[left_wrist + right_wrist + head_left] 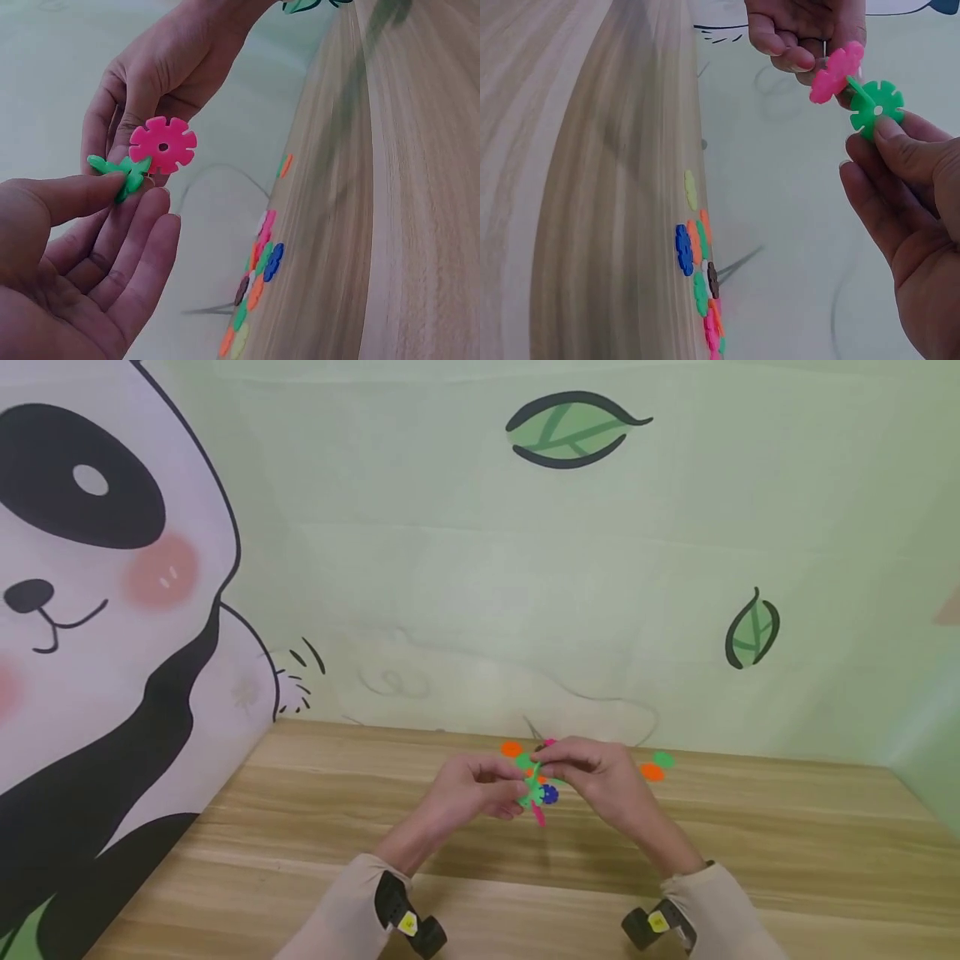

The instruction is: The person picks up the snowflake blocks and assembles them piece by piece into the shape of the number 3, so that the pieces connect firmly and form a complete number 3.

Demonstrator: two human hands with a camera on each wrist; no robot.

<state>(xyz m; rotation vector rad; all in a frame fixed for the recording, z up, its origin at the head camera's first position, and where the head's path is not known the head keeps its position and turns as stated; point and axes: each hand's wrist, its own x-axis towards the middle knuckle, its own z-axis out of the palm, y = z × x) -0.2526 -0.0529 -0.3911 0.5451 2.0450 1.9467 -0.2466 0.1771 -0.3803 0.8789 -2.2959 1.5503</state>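
Note:
Both hands hold up a small cluster of notched plastic snowflake discs above the table. My left hand (476, 787) pinches a green piece of it between thumb and fingers, its other fingers extended in the left wrist view. Fingers and thumb of my right hand (603, 777) grip a green disc (886, 97), facing that wrist's camera. A second green disc, seen edge-on, meets it. A pink disc (163, 146) adjoins the green pieces (127, 177) at an angle. The fingers partly hide the joints, so I cannot tell how deeply the notches fit together.
Loose discs lie on the wooden table (315, 827) beyond the hands, among them a blue one (684, 250) and a brown one (713, 280). An orange disc (652, 772) lies farther right beside a green one (663, 761). A panda-and-leaf printed backdrop (420, 568) rises behind the table.

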